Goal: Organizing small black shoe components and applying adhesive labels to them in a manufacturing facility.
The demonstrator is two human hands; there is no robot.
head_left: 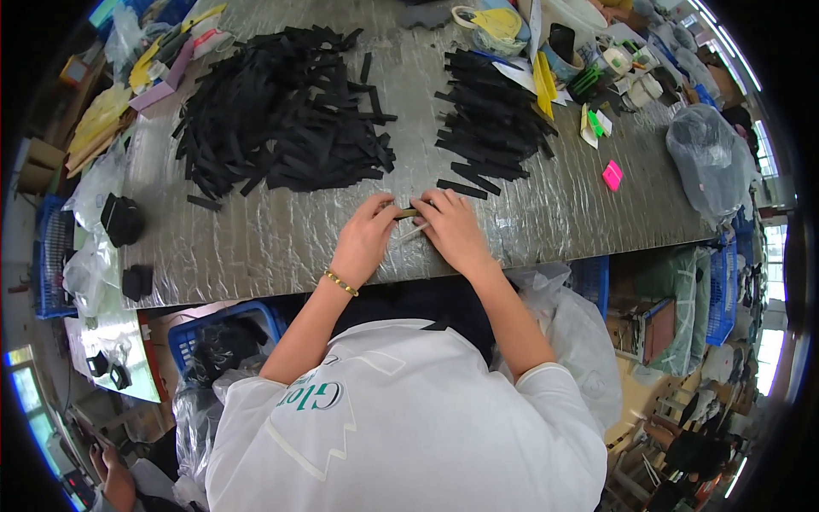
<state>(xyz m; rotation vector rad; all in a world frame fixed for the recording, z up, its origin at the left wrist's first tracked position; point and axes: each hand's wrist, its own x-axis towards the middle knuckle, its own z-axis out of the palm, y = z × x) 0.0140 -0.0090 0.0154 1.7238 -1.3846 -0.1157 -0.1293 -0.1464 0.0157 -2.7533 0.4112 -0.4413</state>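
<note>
My left hand [365, 237] and my right hand [454, 229] meet near the front of the grey, wrinkled worktable [281, 243]. Between their fingertips they pinch a short black strip [408, 213], with a thin pale sliver [411, 232] just below it. A gold bracelet sits on my left wrist. A big heap of black strips [281, 111] lies at the back left of the table. A smaller pile of black strips [490, 119] lies at the back right, a few strips trailing toward my right hand.
A clear plastic bag [708, 162] and a pink scrap [612, 175] lie at the table's right end. Cups, tape and yellow pieces crowd the back right. Black blocks [122, 219] sit on the left. A blue crate [223, 328] stands under the table edge.
</note>
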